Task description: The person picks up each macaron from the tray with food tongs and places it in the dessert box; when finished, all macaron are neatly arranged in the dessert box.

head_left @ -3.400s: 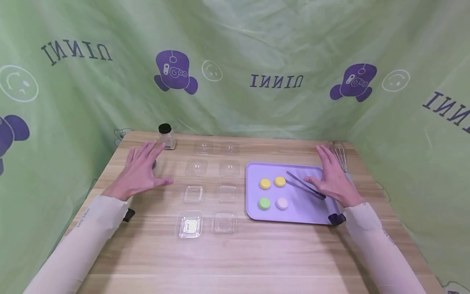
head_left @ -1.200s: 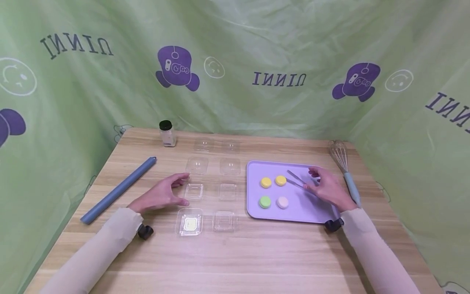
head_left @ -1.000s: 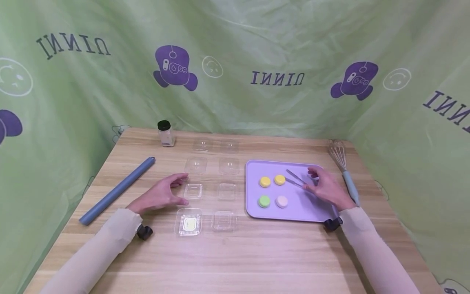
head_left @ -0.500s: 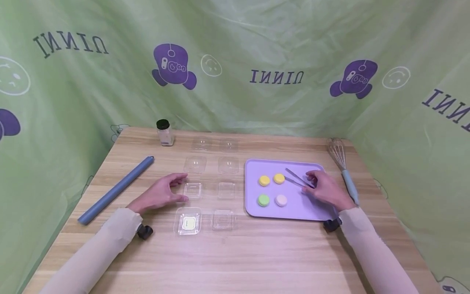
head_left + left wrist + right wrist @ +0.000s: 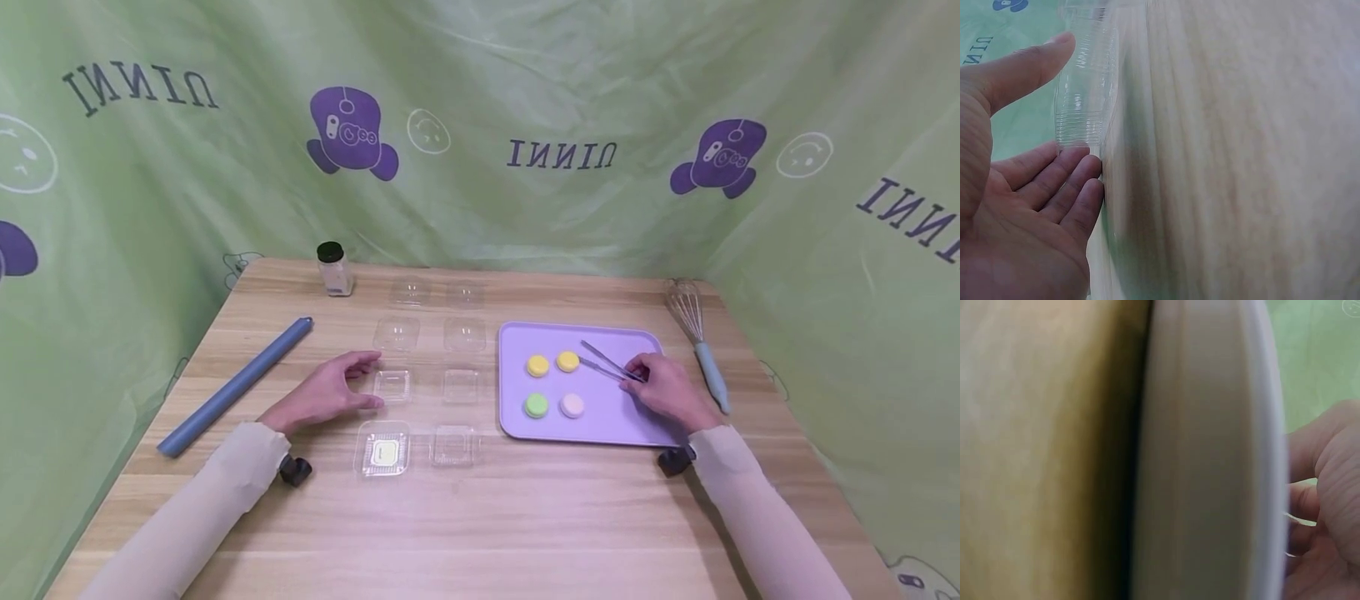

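Note:
My left hand (image 5: 322, 392) rests on the table with its fingers spread at the left side of a small clear plastic container (image 5: 393, 386). In the left wrist view the fingers (image 5: 1082, 203) curve loosely at the ribbed container (image 5: 1082, 103), holding nothing. My right hand (image 5: 666, 390) is low over the right part of a purple tray (image 5: 517, 429), thumb and fingers pinching the dark tongs (image 5: 606, 357). Left of the tongs' tips lie two yellow macarons (image 5: 567, 361), a green macaron (image 5: 536, 406) and a pink macaron (image 5: 572, 406). The tray's edge (image 5: 1266, 487) hides part of the right hand.
Further clear containers (image 5: 453, 446) and lids (image 5: 465, 333) form two columns mid-table. A blue-grey rolling pin (image 5: 236, 387) lies left, a black-capped jar (image 5: 335, 271) stands at the back, and a whisk (image 5: 697, 342) lies right of the tray. Green curtain (image 5: 480, 217) surrounds the table.
Left hand came down and inward from above the rolling pin to the container, then stayed. Right hand lowered onto the tongs, and its fingers have drawn together on them.

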A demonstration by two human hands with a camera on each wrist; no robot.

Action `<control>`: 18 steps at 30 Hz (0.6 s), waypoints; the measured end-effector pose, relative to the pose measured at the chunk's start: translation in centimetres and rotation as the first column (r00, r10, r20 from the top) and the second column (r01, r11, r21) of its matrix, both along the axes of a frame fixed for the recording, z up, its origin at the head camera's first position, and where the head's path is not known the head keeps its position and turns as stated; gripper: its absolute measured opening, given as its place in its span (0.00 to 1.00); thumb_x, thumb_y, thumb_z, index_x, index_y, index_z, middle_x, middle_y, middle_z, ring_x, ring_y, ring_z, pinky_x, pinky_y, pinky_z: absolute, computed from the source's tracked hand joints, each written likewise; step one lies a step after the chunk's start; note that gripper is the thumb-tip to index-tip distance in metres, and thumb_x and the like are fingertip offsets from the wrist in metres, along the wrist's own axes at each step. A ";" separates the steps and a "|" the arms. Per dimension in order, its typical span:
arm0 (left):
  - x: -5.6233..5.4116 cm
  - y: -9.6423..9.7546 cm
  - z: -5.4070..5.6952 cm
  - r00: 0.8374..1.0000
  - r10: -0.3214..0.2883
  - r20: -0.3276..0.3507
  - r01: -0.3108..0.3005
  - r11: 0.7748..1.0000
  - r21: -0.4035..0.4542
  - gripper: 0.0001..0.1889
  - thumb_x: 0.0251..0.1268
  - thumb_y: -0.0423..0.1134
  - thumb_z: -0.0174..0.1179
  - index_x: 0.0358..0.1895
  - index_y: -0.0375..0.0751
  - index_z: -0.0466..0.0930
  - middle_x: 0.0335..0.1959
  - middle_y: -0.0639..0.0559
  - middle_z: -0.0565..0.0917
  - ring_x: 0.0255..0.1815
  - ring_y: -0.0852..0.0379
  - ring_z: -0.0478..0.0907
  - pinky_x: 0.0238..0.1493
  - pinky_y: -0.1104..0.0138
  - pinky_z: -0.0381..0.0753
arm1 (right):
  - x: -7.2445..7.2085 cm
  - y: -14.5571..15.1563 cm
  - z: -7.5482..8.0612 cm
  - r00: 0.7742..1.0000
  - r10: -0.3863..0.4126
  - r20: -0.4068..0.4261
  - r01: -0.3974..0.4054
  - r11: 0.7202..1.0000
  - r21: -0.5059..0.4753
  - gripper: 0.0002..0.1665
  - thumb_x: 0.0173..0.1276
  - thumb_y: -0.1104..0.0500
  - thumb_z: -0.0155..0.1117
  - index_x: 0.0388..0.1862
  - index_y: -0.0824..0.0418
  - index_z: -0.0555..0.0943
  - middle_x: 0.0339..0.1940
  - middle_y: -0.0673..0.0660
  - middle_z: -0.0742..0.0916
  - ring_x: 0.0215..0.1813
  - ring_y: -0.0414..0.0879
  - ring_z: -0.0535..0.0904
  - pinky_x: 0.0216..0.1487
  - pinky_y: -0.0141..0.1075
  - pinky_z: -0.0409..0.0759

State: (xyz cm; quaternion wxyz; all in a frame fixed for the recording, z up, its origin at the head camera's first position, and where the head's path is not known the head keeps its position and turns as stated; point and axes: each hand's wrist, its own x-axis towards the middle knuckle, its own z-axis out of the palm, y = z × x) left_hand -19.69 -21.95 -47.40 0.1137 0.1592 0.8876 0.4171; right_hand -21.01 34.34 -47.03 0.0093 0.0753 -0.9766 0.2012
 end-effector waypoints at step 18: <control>0.0 0.0 0.2 1.000 -0.001 0.013 0.001 1.000 0.003 0.47 0.53 0.49 0.77 0.75 0.38 0.65 0.70 0.41 0.77 0.70 0.39 0.73 0.74 0.44 0.72 | 0.4 0.0 0.9 0.971 -0.237 0.042 0.238 0.924 -0.301 0.19 0.69 0.46 0.67 0.53 0.55 0.85 0.49 0.60 0.90 0.48 0.50 0.80 0.46 0.28 0.75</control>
